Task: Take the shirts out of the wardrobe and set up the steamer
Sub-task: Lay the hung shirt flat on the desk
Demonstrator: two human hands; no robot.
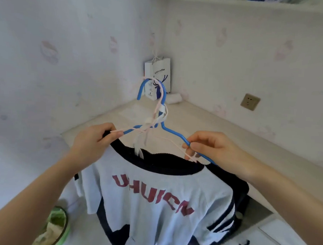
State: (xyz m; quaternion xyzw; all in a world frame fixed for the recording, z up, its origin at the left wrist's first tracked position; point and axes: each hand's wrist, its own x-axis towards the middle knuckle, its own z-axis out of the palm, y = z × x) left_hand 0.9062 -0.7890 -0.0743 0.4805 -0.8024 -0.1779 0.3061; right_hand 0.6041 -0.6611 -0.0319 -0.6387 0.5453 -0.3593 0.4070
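Both hands (pixel 93 137) (pixel 210 144) grip blue hanger (pixel 172 131), shirt (pixel 152 197) hanging.

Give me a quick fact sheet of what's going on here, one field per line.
setting: corner of a room with a pale counter
left hand: pinching the collar and hanger at its left shoulder
right hand: pinching the hanger's right arm
hanger: blue, with a pink hanger and white ribbons tangled on it
shirt: white with dark trim and red letters, hanging on the hanger
background: paper bag in the corner, wall socket
steamer: not in view

Glossy blue plastic-coated hanger (pixel 172 131); soft matt white knit cloth shirt (pixel 157 207) with ribbed dark collar; smooth pale matt desk (pixel 232 126); white paper bag (pixel 161 73).
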